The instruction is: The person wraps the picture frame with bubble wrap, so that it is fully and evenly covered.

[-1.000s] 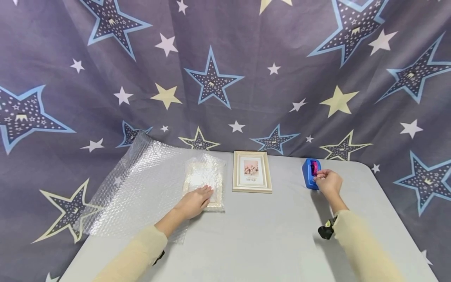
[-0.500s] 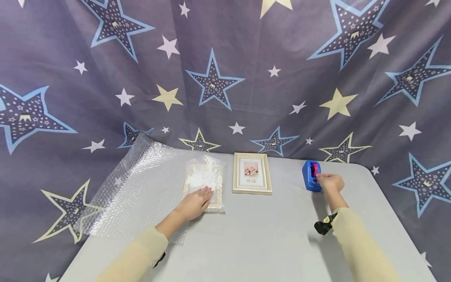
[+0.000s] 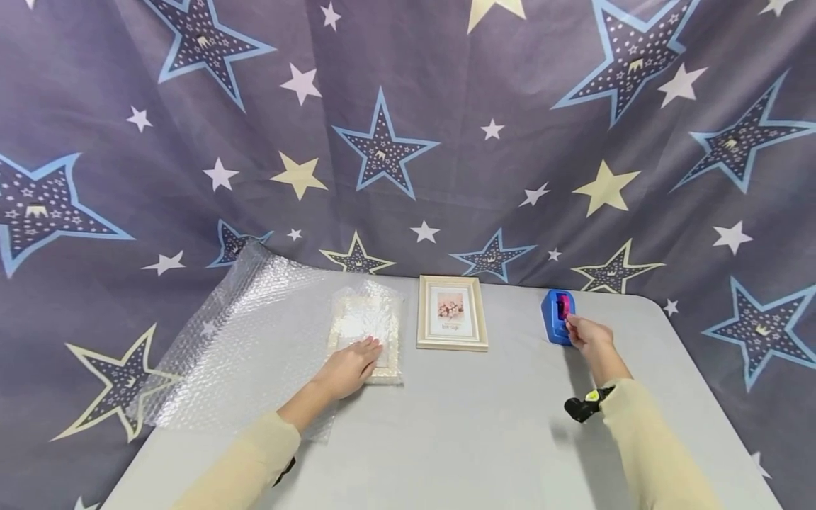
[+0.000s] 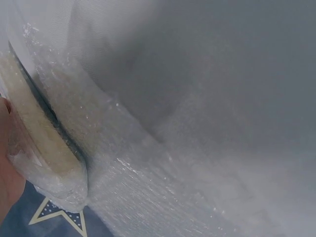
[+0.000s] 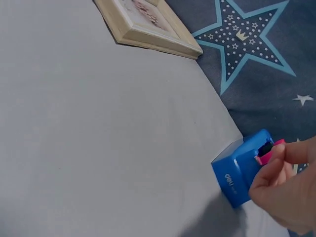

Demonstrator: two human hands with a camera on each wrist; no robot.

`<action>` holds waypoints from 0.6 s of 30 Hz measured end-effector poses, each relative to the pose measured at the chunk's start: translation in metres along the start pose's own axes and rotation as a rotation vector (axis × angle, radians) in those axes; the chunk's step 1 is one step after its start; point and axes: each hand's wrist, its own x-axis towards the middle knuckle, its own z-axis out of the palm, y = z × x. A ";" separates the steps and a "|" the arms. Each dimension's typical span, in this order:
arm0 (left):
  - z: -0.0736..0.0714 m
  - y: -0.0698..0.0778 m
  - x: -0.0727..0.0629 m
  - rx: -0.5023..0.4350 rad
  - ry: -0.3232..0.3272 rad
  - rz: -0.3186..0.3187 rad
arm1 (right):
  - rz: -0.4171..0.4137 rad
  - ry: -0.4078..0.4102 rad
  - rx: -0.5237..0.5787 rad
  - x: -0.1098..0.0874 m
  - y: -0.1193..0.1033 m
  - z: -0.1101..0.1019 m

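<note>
Your left hand (image 3: pixel 349 365) rests on the near part of the wrapped frame (image 3: pixel 365 322), its fingers extended and lying flat across the top, with no grip around it that the head view shows; in the left wrist view only a sliver of your hand enters at the edge. The frame lies on the table (image 3: pixel 484 432), left of the middle, under clear bubble wrap (image 3: pixel 268 340). The wrap spreads leftward from it as a wide sheet that reaches past the table's left edge, its far corner rising by the curtain (image 3: pixel 408 170).

Your right hand (image 3: pixel 593 336) is at the blue tape dispenser (image 3: pixel 552 322) toward the far right of the table. Your thumb and forefinger come together in a pinch at the pink tape roll (image 3: pixel 565 304) set in its top; whether a strip of tape runs between the tips is too fine to tell.

Between your two hands, just right of the wrapped frame, an unwrapped cream picture frame (image 3: pixel 452 313) lies face up near the far edge, with a picture of pink flowers inside. A black wrist device (image 3: pixel 581 407) sits by your right sleeve (image 3: pixel 650 439), and stars pattern the curtain behind.
</note>
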 end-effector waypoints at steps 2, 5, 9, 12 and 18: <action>-0.001 -0.001 0.000 0.005 0.002 -0.003 | -0.023 -0.022 0.017 0.001 0.004 -0.002; -0.002 -0.001 0.000 0.013 0.004 -0.006 | -0.090 -0.035 0.070 0.001 0.013 -0.004; -0.002 -0.001 0.000 0.005 0.003 -0.006 | -0.208 -0.003 0.125 -0.001 0.028 -0.006; -0.001 0.000 0.000 -0.002 0.001 -0.004 | -0.254 0.051 0.126 -0.004 0.035 -0.005; -0.001 0.000 0.000 0.000 0.023 -0.001 | -0.145 0.130 0.066 -0.012 0.026 0.002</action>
